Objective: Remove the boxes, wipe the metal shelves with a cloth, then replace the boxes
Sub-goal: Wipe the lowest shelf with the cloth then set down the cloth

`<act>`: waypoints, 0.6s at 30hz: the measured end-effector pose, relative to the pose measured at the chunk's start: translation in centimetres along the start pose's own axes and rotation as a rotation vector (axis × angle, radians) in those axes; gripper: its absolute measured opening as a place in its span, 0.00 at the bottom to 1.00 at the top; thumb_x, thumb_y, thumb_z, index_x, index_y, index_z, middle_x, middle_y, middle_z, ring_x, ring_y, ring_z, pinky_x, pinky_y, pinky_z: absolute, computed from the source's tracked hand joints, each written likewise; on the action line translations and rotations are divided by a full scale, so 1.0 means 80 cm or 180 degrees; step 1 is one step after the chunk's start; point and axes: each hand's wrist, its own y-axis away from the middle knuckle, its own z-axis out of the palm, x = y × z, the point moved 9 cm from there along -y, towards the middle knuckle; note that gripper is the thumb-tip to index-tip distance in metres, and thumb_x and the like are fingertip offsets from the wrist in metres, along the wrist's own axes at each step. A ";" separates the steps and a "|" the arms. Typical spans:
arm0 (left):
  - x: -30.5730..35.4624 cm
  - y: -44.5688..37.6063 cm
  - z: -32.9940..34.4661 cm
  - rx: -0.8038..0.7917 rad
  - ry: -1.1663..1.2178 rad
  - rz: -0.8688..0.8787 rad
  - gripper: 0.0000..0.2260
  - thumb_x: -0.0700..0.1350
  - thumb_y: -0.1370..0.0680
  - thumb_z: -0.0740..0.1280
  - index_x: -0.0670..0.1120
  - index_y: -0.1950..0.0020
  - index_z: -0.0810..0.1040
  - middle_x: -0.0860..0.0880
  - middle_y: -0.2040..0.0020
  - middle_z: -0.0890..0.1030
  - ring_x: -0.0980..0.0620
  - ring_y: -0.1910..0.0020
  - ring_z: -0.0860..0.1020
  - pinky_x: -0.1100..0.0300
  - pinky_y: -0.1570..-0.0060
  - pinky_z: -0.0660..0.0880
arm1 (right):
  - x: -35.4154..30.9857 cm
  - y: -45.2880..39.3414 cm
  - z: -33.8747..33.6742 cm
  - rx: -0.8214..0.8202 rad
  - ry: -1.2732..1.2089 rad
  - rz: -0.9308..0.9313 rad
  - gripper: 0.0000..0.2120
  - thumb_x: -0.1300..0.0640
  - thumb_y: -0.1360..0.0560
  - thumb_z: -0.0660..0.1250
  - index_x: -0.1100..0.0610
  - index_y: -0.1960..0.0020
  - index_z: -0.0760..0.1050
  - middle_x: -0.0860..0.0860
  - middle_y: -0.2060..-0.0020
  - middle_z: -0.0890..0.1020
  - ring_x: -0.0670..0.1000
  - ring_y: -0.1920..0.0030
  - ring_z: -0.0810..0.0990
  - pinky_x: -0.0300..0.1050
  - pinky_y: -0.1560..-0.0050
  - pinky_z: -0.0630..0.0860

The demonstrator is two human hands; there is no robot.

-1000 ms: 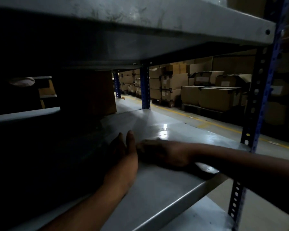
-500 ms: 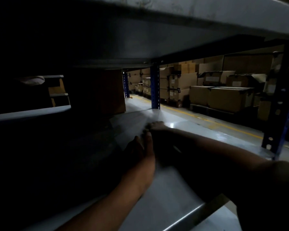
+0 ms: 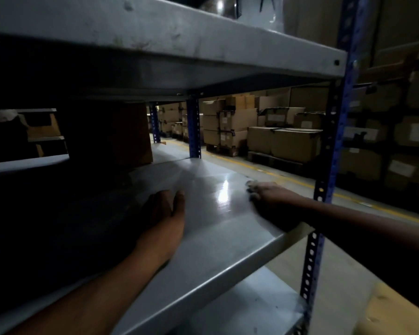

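On middle metal shelf [image 3: 203,238], far left: dark box [image 3: 107,134] standing at back, deep in shadow. Left hand [image 3: 163,211] right of box, flat on shelf surface, fingers straight and together. Right hand [image 3: 266,193] farther right, near shelf's right edge, fingers curled over something pale; cloth or not, cannot tell. Blue upright [image 3: 324,180] just right of it. Stacked cartons [image 3: 283,141] across aisle beyond.

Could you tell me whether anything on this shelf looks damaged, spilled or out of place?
Nothing stands out. The grey metal shelf lies level and intact, and the brown cardboard box at its back stands upright; the dark left side is unreadable.
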 end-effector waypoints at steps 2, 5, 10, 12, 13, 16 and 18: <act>0.008 0.006 -0.003 -0.0082 0.0133 0.0225 0.24 0.52 0.22 0.44 0.43 0.33 0.67 0.39 0.35 0.71 0.41 0.35 0.68 0.52 0.36 0.70 | 0.060 0.022 0.004 -0.0081 0.0337 0.0908 0.17 0.50 0.20 0.58 0.58 0.36 0.71 0.61 0.38 0.75 0.61 0.37 0.74 0.48 0.38 0.69; 0.021 0.017 0.002 -0.0401 0.0474 0.0336 0.18 0.41 0.21 0.48 0.40 0.34 0.66 0.38 0.39 0.70 0.34 0.42 0.76 0.45 0.46 0.77 | 0.068 0.057 0.013 -0.0200 0.0565 0.1139 0.24 0.47 0.22 0.56 0.59 0.31 0.67 0.63 0.35 0.71 0.63 0.36 0.70 0.53 0.35 0.67; 0.036 0.032 -0.001 -0.0399 0.0465 0.0461 0.24 0.58 0.19 0.56 0.46 0.28 0.69 0.47 0.29 0.71 0.49 0.30 0.68 0.60 0.32 0.62 | 0.039 0.126 -0.017 0.0459 0.0138 0.0964 0.10 0.61 0.19 0.56 0.59 0.42 0.73 0.58 0.44 0.77 0.58 0.41 0.75 0.47 0.43 0.69; 0.051 0.042 -0.003 -0.0376 0.0340 0.0647 0.24 0.59 0.20 0.57 0.48 0.28 0.68 0.50 0.28 0.70 0.53 0.30 0.68 0.67 0.35 0.59 | 0.034 0.151 -0.020 0.0720 -0.0064 0.0938 0.05 0.62 0.20 0.56 0.55 0.49 0.70 0.55 0.48 0.77 0.55 0.46 0.76 0.45 0.52 0.68; 0.060 0.046 0.003 -0.0491 0.0263 0.0724 0.25 0.59 0.20 0.58 0.48 0.27 0.67 0.51 0.28 0.69 0.54 0.29 0.67 0.69 0.36 0.57 | 0.037 0.159 -0.016 0.0791 -0.0143 0.0946 0.05 0.63 0.20 0.57 0.54 0.50 0.68 0.54 0.49 0.76 0.55 0.47 0.76 0.43 0.54 0.67; 0.097 0.064 0.028 -0.0879 0.0025 0.1207 0.30 0.63 0.22 0.55 0.50 0.24 0.62 0.53 0.25 0.64 0.57 0.26 0.62 0.71 0.35 0.53 | 0.012 0.176 -0.021 0.1166 -0.0384 0.0656 0.07 0.61 0.20 0.57 0.52 0.45 0.71 0.50 0.47 0.74 0.51 0.45 0.74 0.41 0.50 0.68; 0.121 0.070 0.041 -0.0961 0.0151 0.1329 0.29 0.63 0.22 0.54 0.52 0.23 0.60 0.54 0.24 0.62 0.58 0.26 0.59 0.71 0.34 0.51 | -0.038 0.180 -0.027 0.1413 -0.0785 0.0109 0.10 0.56 0.18 0.57 0.49 0.39 0.72 0.47 0.45 0.73 0.45 0.45 0.72 0.37 0.46 0.68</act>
